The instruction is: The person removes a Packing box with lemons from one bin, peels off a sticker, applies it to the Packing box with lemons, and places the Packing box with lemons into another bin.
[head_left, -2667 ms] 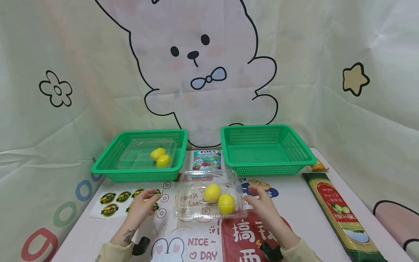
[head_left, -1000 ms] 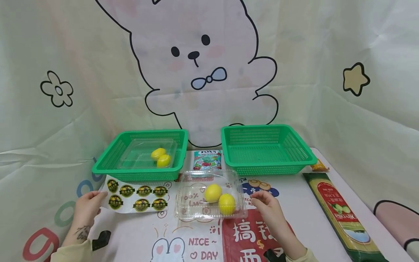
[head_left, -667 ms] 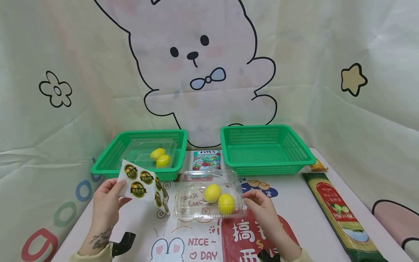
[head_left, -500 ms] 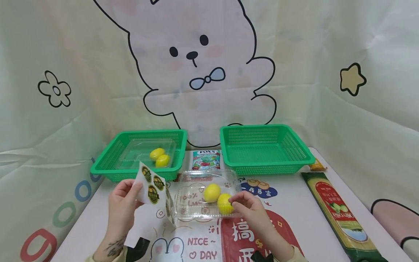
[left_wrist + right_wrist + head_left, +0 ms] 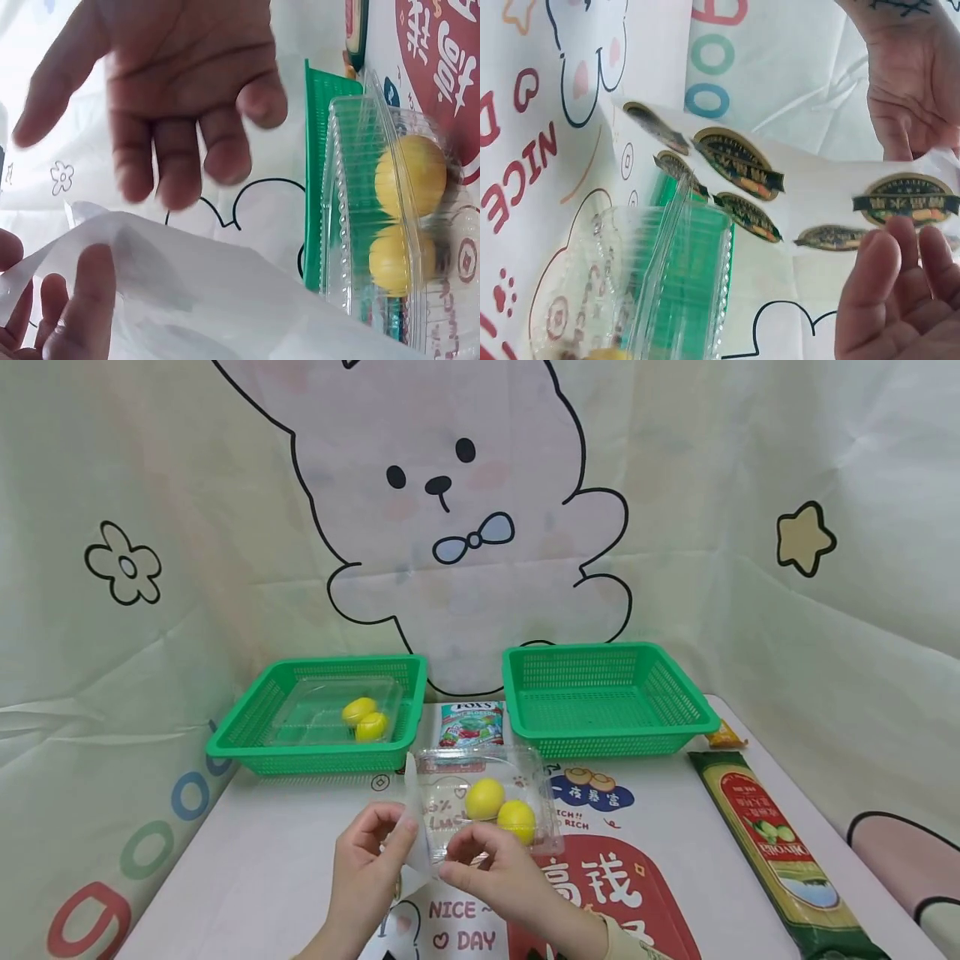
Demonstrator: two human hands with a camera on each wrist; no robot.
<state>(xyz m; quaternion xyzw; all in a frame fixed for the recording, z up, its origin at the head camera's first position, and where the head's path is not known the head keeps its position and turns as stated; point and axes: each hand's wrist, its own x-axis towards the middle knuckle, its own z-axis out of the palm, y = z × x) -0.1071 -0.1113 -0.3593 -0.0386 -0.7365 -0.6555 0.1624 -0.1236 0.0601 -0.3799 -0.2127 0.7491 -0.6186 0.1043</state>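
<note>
My left hand (image 5: pixel 363 864) pinches a white sheet of stickers (image 5: pixel 417 827), upright and edge-on in the head view. The right wrist view shows its dark oval fruit stickers (image 5: pixel 739 165) on one face; the blank back (image 5: pixel 210 285) faces the left wrist camera. Close to the sheet's front is my right hand (image 5: pixel 498 872), fingers loosely bent. In the left wrist view, that right hand (image 5: pixel 195 90) holds nothing and appears apart from the sheet. Just beyond both hands stands a clear plastic clamshell box (image 5: pixel 525 764) containing two yellow lemons (image 5: pixel 485 799).
At the back left, a green basket (image 5: pixel 247 760) holds another clear box (image 5: pixel 307 714) with two lemons. A second green basket (image 5: pixel 611 747) stands back right. A Fox's candy bag (image 5: pixel 471 724) lies between them. Along the right edge are a long green-gold packet (image 5: pixel 776 843) and a small orange packet (image 5: pixel 725 737).
The left hand took up the sticker sheet from the table at left, turned it upright and brought it right, before the box. The right hand moved left from beside the box to meet it.
</note>
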